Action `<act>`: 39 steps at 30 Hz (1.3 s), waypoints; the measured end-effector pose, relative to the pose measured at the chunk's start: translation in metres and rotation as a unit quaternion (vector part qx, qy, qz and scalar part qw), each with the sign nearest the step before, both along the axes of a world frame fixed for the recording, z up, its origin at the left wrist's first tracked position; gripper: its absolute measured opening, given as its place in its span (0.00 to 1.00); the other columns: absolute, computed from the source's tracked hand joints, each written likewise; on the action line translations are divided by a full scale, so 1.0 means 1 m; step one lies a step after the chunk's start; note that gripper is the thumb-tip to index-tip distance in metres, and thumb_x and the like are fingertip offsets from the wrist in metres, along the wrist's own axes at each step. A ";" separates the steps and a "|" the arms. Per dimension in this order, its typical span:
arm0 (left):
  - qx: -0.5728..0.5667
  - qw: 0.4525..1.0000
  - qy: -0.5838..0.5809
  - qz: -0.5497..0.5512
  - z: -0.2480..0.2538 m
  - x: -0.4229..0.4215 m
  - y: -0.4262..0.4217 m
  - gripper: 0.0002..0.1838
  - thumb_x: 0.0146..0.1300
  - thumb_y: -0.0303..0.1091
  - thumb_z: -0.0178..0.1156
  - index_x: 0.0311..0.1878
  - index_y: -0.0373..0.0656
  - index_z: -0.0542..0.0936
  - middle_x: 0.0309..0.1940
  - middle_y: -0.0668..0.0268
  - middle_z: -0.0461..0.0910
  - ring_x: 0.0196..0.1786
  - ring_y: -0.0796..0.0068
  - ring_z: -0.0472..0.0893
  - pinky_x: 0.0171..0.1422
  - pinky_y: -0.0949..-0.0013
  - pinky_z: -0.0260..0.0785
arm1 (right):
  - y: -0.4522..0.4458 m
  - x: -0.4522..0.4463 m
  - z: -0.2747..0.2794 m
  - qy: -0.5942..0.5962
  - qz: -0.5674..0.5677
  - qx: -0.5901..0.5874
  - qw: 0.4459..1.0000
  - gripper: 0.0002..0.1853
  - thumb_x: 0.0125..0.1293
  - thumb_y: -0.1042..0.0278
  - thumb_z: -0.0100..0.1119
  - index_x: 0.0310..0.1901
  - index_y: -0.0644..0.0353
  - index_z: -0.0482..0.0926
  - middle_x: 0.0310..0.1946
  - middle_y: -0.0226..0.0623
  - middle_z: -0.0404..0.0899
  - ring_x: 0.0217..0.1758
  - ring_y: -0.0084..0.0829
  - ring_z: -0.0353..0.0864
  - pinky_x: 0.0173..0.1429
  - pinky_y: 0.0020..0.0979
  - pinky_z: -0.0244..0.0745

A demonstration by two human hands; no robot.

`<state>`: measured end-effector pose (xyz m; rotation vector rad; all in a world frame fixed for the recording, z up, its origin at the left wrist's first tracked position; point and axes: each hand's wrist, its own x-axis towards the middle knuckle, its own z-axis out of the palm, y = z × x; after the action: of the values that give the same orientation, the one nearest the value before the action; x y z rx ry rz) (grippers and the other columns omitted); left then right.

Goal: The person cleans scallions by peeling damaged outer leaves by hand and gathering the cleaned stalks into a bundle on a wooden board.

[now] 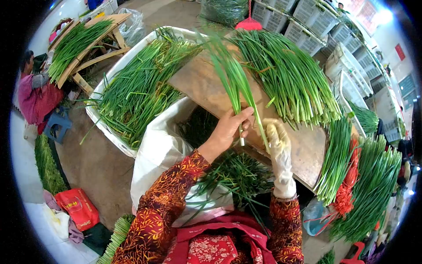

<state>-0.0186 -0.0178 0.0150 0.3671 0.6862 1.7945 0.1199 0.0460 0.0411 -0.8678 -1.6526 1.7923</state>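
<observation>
My bare left hand (229,128) is closed round a few green stalks (233,83), their pale ends pointing down toward me and their leaves reaching over the wooden board (198,77). Close to its right, my right hand (278,140), in a thin pale glove, has bent fingers beside the white end of one stalk; whether they touch it I cannot tell. A large pile of green stalks (285,75) lies on the board's far right side. Loose green leaves (241,176) hang over a white sack (154,149) below my hands.
A white crate (110,136) full of stalks stands at the left. Bundles (369,189) and red ties (347,189) lie at the right. Stacked crates (307,22) rise behind. A co-worker (37,94) sits at far left beside another board (88,44).
</observation>
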 end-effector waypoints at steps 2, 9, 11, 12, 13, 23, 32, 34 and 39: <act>-0.066 0.993 0.097 0.020 -0.004 0.001 -0.002 0.09 0.60 0.38 0.57 0.39 0.45 0.72 0.24 0.77 0.67 0.21 0.87 0.65 0.20 0.82 0.58 | 0.015 -0.014 0.004 0.027 -0.015 0.243 0.970 0.13 0.63 0.62 0.52 0.41 0.63 0.74 0.26 0.27 0.74 0.31 0.19 0.71 0.38 0.19 0.66; -0.098 0.988 0.114 0.023 0.002 -0.001 -0.012 0.09 0.60 0.38 0.56 0.38 0.45 0.72 0.21 0.78 0.65 0.21 0.89 0.65 0.17 0.83 0.56 | 0.022 -0.043 0.014 -0.004 0.020 0.114 0.993 0.08 0.60 0.69 0.55 0.38 0.64 0.75 0.26 0.27 0.73 0.27 0.14 0.67 0.33 0.17 0.65; -0.099 0.989 0.110 0.027 0.003 -0.004 -0.015 0.08 0.60 0.38 0.56 0.38 0.45 0.72 0.21 0.78 0.65 0.21 0.89 0.65 0.17 0.83 0.55 | 0.024 -0.039 0.011 0.020 0.020 0.067 0.997 0.07 0.61 0.69 0.55 0.38 0.62 0.75 0.27 0.28 0.75 0.25 0.13 0.66 0.30 0.15 0.62; -0.093 0.990 0.099 0.034 0.005 -0.005 -0.016 0.08 0.60 0.38 0.57 0.38 0.45 0.72 0.21 0.78 0.65 0.21 0.90 0.65 0.17 0.84 0.54 | 0.026 -0.036 0.009 0.020 0.021 0.066 0.997 0.07 0.61 0.69 0.55 0.38 0.62 0.75 0.27 0.28 0.75 0.25 0.13 0.66 0.30 0.15 0.62; -0.087 0.992 0.088 0.039 0.006 -0.006 -0.016 0.08 0.60 0.38 0.57 0.38 0.45 0.73 0.21 0.78 0.65 0.21 0.90 0.65 0.17 0.84 0.54 | 0.027 -0.033 0.008 0.066 0.030 -0.004 0.997 0.07 0.61 0.69 0.55 0.39 0.62 0.75 0.27 0.28 0.76 0.25 0.14 0.67 0.30 0.15 0.62; -0.080 0.996 0.015 0.032 0.003 -0.036 -0.015 0.11 0.58 0.37 0.59 0.41 0.44 0.74 0.20 0.79 0.63 0.20 0.90 0.62 0.15 0.86 0.49 | -0.004 0.006 0.019 0.131 0.003 0.184 0.974 0.05 0.61 0.73 0.53 0.35 0.63 0.77 0.36 0.38 0.78 0.38 0.29 0.78 0.43 0.28 0.72; -0.078 0.989 0.073 0.097 0.008 -0.067 -0.019 0.10 0.56 0.39 0.61 0.34 0.49 0.71 0.23 0.81 0.61 0.20 0.91 0.60 0.15 0.86 0.45 | -0.063 0.100 -0.007 0.146 0.089 0.160 0.972 0.09 0.58 0.67 0.57 0.33 0.65 0.79 0.30 0.46 0.79 0.29 0.35 0.80 0.35 0.32 0.77; -0.078 0.986 0.074 0.131 0.012 -0.074 -0.020 0.10 0.55 0.39 0.62 0.34 0.50 0.70 0.23 0.81 0.61 0.20 0.91 0.59 0.15 0.86 0.45 | -0.074 0.127 -0.023 0.113 0.206 -0.031 0.971 0.10 0.62 0.69 0.52 0.44 0.60 0.76 0.31 0.48 0.79 0.31 0.37 0.80 0.38 0.36 0.76; -0.057 0.980 0.102 0.159 0.030 -0.055 -0.021 0.12 0.54 0.40 0.63 0.32 0.50 0.69 0.22 0.80 0.61 0.20 0.91 0.60 0.16 0.86 0.45 | -0.055 0.100 -0.029 -0.481 0.313 0.336 0.747 0.34 0.56 0.47 0.56 0.61 0.51 0.58 0.34 0.43 0.80 0.34 0.41 0.80 0.37 0.35 0.75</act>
<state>-0.0732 -0.0390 0.0448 0.3834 1.0352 2.0245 0.2196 -0.0092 0.0124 -0.9961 -3.2873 0.7977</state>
